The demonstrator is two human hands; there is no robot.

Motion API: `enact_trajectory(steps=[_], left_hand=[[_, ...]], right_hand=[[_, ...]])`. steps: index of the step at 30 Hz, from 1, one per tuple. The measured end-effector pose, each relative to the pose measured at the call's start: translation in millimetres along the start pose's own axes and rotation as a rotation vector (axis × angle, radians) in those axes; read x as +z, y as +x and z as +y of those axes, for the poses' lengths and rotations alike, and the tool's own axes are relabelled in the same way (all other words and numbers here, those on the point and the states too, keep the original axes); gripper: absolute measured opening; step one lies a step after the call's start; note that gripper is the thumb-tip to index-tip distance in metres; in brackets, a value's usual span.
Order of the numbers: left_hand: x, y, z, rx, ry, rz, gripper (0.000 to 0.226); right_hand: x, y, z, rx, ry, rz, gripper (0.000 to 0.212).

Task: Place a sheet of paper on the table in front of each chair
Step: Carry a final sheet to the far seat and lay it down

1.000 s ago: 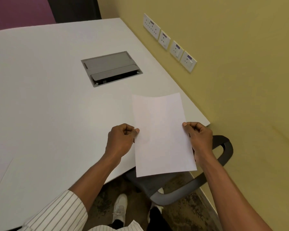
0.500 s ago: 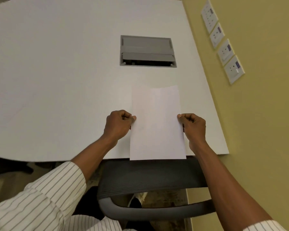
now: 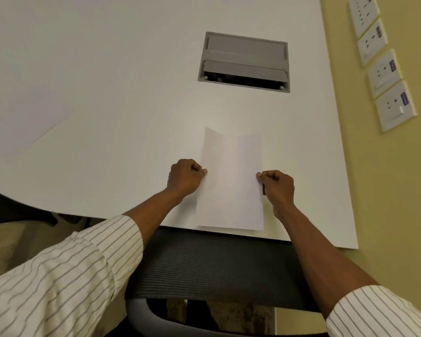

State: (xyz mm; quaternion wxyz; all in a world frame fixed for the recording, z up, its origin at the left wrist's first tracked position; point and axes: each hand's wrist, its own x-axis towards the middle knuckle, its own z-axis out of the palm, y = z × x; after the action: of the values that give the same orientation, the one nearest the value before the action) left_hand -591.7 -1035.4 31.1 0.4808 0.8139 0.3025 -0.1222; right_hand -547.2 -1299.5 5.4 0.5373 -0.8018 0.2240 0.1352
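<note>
— Where is the sheet of paper (image 3: pixel 231 181)?
— Over the table (image 3: pixel 107 93) edge above the chair (image 3: pixel 216 268), left hand (image 3: pixel 185 177) and right hand (image 3: pixel 277 187) pinching its sides.
— Flat?
— Can't tell; fingertips hidden, far edge curled.

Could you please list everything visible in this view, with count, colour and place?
table: one, white, fills most of the view
sheet of paper: one, white, near table edge, held at both sides
second sheet: one, white, flat on the table at far left
cable box: one, grey, set into the table beyond the held sheet
chair: one, black mesh back, below the table edge
wall sockets: four, white, on the yellow wall at right
left hand: pinching the sheet's left edge
right hand: pinching its right edge
</note>
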Motion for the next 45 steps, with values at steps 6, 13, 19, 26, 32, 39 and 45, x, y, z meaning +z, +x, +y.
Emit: enact_trajectory(steps=[6, 13, 19, 26, 32, 39, 45], left_hand=[[21.9, 30.0, -22.7, -0.027, 0.06, -0.033, 0.023], [40.4, 57.1, -26.4, -0.012, 0.164, -0.067, 0.022], [49.2, 69.5, -26.7, -0.043, 0.223, -0.049, 0.019], [52.0, 66.5, -20.4, -0.05, 0.293, -0.028, 0.015], [52.9, 66.1, -16.5, -0.068, 0.331, -0.001, 0.019], [54.0, 67.4, -19.1, -0.086, 0.314, 0.011, 0.025], [53.6, 70.4, -21.2, -0.092, 0.262, 0.008, 0.03]], right_hand=[[8.5, 25.8, 16.0, 0.011, -0.082, 0.004, 0.011], [15.0, 46.9, 34.8, 0.011, -0.168, -0.033, 0.009], [13.0, 62.2, 44.9, -0.008, -0.215, 0.01, 0.013], [11.2, 68.6, 49.4, -0.044, -0.29, 0.021, 0.022], [11.4, 65.1, 48.1, -0.057, -0.432, 0.105, 0.041], [5.1, 66.4, 55.4, -0.087, -0.464, 0.119, 0.039], [1.9, 66.9, 60.7, -0.119, -0.428, 0.124, 0.032]])
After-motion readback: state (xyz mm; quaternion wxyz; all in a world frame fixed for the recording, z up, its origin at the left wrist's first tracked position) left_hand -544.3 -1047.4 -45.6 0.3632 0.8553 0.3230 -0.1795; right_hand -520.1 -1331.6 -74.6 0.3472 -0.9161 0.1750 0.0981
